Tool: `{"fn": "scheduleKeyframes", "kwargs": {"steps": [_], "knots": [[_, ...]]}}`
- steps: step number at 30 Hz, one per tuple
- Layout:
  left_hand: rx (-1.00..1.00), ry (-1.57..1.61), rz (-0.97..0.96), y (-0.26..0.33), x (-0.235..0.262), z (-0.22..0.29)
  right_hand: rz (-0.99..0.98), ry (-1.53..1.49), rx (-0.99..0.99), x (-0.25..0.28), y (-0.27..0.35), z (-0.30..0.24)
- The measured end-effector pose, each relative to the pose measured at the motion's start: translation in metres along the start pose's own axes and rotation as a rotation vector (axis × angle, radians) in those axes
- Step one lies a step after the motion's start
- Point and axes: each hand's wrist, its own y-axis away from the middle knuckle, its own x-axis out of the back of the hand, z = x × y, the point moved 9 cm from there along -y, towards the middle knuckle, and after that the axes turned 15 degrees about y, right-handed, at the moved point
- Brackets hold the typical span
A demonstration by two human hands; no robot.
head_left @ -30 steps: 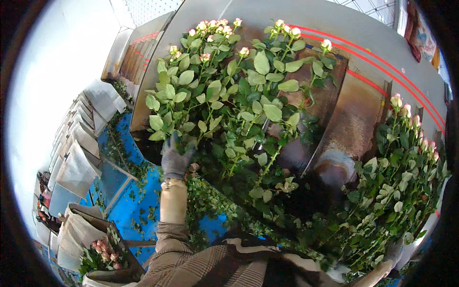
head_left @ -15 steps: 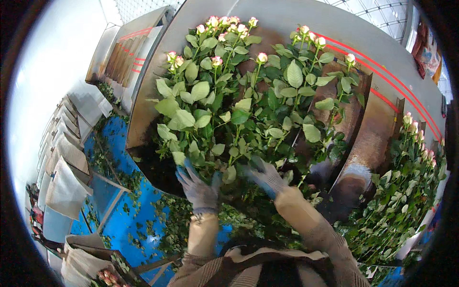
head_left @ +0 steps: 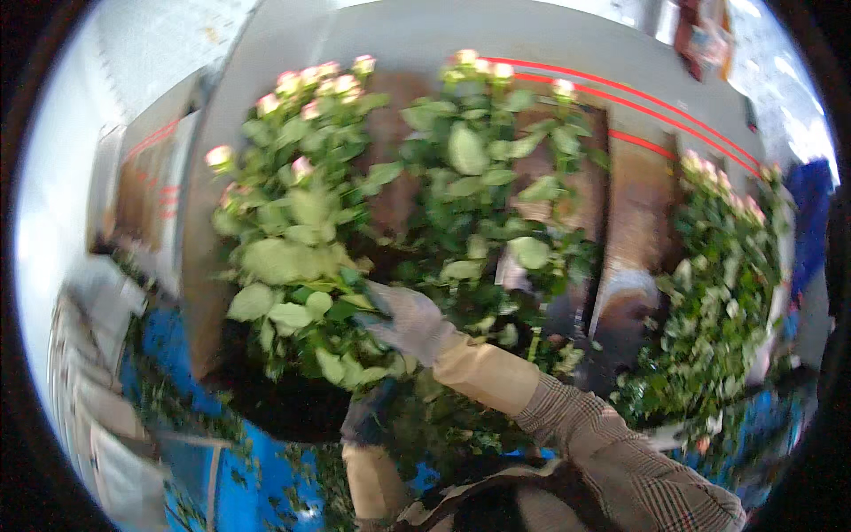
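The left bunch of roses [head_left: 297, 208] lies on the left part of the big grey table [head_left: 399, 35]. Its long way runs from pink and white flowers at the far end down to leafy stems at the near end. The bunch is up and to the left of the right hand [head_left: 412, 321], which wears a grey glove. That hand reaches in from the right, its fingers touching the leaves at the side of the bunch. The left hand [head_left: 366, 417] is lower, just by the near end, partly tucked under low leaves. So the right hand is farther up the bunch of the 2.

The right fingers seem bent around leaves and stems, but it is too blurry to tell if they squeeze. The left fingers are hidden, so I cannot tell if they are spread or pinching.

Just to the right are the middle roses [head_left: 465, 160], and well apart on the far right is a big leafy pile [head_left: 718, 306]. 2 long red lines [head_left: 620, 84] curve across the table behind the roses. Blue floor [head_left: 257, 461] shows below, with leaves on it.
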Motion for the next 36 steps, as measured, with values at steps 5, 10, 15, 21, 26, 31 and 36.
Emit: {"fn": "scheduleKeyframes", "kwargs": {"steps": [5,10,15,21,26,31,36], "knots": [[-0.115,0.054,0.101,0.01,-0.019,0.016,0.552,0.312,0.096,0.2,0.021,0.007],[-0.321,0.026,0.302,0.031,-0.037,0.04,0.682,0.579,-0.339,0.313,0.153,0.139],[-0.45,-0.014,0.424,0.056,-0.068,0.054,0.638,0.858,-0.623,0.29,0.336,0.263],[-0.556,-0.087,0.542,0.111,-0.088,0.079,0.368,0.71,-0.795,0.27,0.356,0.31],[-0.618,-0.126,0.566,0.15,-0.108,0.099,0.474,0.787,-0.626,0.279,0.345,0.298],[-0.642,-0.133,0.509,0.172,-0.155,0.126,0.331,0.527,-0.661,0.265,0.296,0.307],[-0.624,-0.028,0.178,0.14,-0.237,0.127,0.2,0.474,-0.706,0.221,0.283,0.314]]}}
